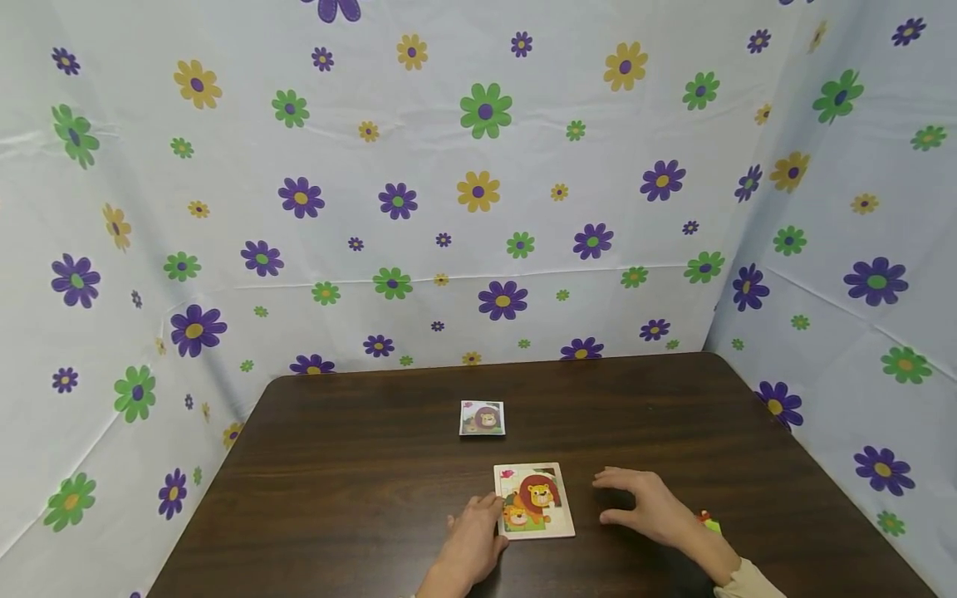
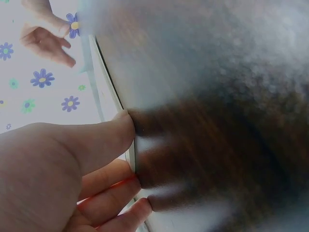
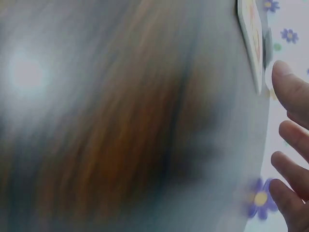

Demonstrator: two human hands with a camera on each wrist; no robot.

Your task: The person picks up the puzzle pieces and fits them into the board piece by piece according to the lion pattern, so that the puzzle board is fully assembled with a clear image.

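A square wooden jigsaw puzzle board (image 1: 534,498) lies on the dark table, showing a lion, a cub and a pink flower. Pale bare wood shows at its lower right. My left hand (image 1: 471,536) holds the board's lower left corner, with fingers on the left edge and the thumb near the bottom. In the left wrist view the thumb (image 2: 104,140) and fingertips meet the thin board edge. To the right of the board my right hand (image 1: 646,502) hovers, fingers apart and lightly bent, with nothing in it. The right wrist view shows the board (image 3: 251,43) apart from these fingers.
A small picture card (image 1: 482,418) with the same lion scene lies farther back. Small red and green pieces (image 1: 712,525) lie partly hidden behind my right wrist. The brown table (image 1: 359,465) meets flower-printed white curtains (image 1: 419,166) at the back and sides.
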